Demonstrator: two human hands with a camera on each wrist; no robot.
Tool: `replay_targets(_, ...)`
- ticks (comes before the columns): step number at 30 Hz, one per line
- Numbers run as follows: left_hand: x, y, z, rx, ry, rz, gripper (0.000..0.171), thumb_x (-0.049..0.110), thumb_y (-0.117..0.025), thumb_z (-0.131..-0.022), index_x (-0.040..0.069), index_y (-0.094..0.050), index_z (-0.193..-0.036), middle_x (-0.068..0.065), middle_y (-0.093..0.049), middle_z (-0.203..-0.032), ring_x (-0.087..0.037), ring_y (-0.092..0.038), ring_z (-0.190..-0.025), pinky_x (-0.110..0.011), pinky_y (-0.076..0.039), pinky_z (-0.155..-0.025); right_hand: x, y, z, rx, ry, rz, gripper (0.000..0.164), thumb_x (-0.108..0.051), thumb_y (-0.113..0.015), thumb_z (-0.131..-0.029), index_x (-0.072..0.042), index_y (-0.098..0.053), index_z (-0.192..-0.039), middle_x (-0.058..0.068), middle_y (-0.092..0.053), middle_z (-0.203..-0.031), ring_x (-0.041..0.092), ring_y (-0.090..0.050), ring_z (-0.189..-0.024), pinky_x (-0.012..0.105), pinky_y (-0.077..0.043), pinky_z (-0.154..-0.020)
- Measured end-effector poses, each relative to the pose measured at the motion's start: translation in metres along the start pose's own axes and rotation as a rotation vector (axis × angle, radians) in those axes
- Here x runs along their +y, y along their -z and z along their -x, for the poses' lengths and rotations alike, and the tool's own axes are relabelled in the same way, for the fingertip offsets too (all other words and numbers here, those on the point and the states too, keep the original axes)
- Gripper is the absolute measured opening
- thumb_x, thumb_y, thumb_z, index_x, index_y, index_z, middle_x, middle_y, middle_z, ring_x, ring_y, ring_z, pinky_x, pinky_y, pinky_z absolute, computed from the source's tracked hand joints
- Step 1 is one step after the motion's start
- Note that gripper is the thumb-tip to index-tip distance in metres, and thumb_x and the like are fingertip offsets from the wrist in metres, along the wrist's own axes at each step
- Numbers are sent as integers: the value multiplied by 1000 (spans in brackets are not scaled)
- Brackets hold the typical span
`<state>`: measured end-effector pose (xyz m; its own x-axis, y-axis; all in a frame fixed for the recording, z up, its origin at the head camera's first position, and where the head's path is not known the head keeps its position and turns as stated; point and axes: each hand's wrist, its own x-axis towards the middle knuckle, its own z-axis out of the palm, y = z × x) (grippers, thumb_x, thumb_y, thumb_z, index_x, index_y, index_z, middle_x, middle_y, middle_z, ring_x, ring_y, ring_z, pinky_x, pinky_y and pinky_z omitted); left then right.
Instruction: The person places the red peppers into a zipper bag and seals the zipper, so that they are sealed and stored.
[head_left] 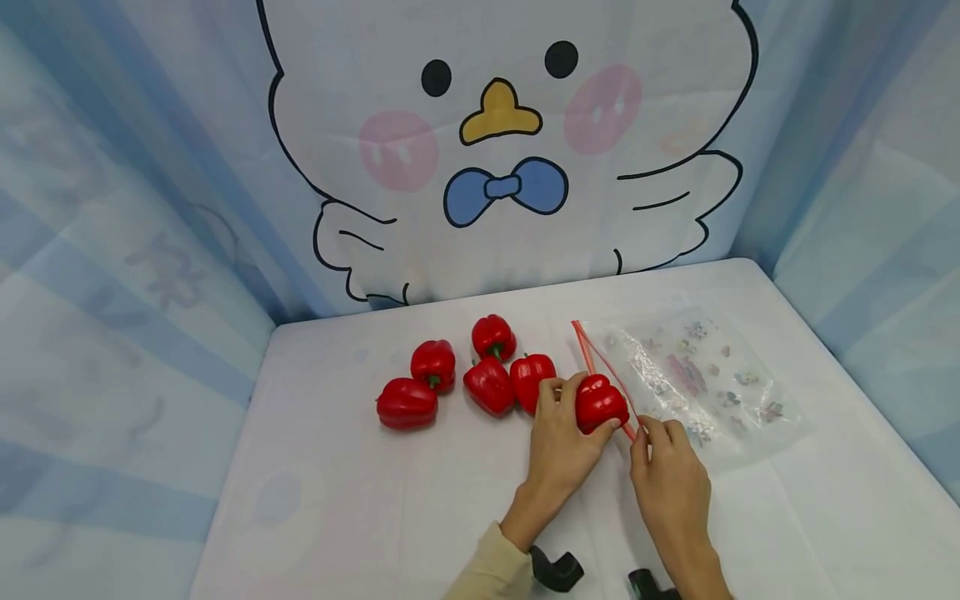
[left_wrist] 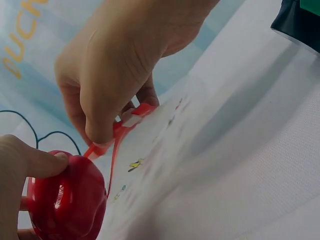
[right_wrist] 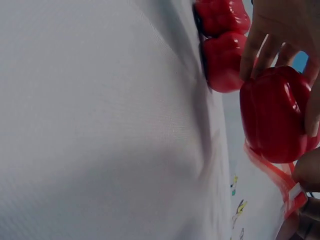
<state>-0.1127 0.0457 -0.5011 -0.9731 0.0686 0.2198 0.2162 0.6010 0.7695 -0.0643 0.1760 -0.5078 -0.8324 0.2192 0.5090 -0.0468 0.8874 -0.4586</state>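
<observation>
My left hand (head_left: 564,446) grips a red bell pepper (head_left: 600,403) between thumb and fingers, right at the mouth of a clear zip bag (head_left: 697,367). Printed with small flowers, the bag lies flat to the right, its red zip strip (head_left: 585,346) parted. My right hand (head_left: 670,475) pinches the near end of that strip. In the left wrist view the pepper (left_wrist: 70,200) sits beside the strip (left_wrist: 120,130), with the right hand (left_wrist: 115,75) above it. The right wrist view shows the left hand's fingers around the pepper (right_wrist: 277,115).
Several more bell peppers lie left of the hands, among them one (head_left: 532,379) just behind the left hand and another (head_left: 407,403) farthest left. A white cloth covers the table (head_left: 337,517). Printed curtains (head_left: 502,250) hang at the back and sides.
</observation>
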Motion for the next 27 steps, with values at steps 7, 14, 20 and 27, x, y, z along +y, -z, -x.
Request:
replay_targets(7, -1, -4, -2, -35, 5, -63, 72, 37, -87, -82, 20, -56, -145, -4, -53, -136, -19, -58, -124, -36, -60, -97, -1, 1, 0, 26, 22, -5, 17, 3, -73, -88, 5, -75, -105, 19, -63, -84, 24, -53, -48, 36, -44, -42)
replay_targets(14, -1, -9, -5, -44, 8, -70, 69, 36, -87, -83, 21, -57, -143, -5, -53, -136, -18, -57, -124, -36, -59, -98, -4, 3, 1, 21, 16, -5, 18, 2, -73, -89, 4, -75, -106, 19, -64, -86, 25, -54, -49, 36, -43, -42)
replay_targets(20, -2, -15, -8, -41, 1, -71, 70, 36, -87, -83, 19, -56, -144, -6, -53, -137, -20, -58, -125, -38, -60, -97, -5, 5, 1, 21, 10, -4, 19, 2, -73, -89, 4, -75, -107, 19, -65, -87, 25, -54, -50, 36, -43, -42)
replay_targets(27, -5, -25, -10, 5, -13, -43, 73, 36, -88, -81, 16, -53, -142, -4, -54, -136, -19, -57, -127, -40, -59, -99, -7, 6, 3, 22, 12, -9, 18, 2, -74, -89, 4, -75, -107, 19, -65, -87, 23, -52, -49, 32, -39, -42)
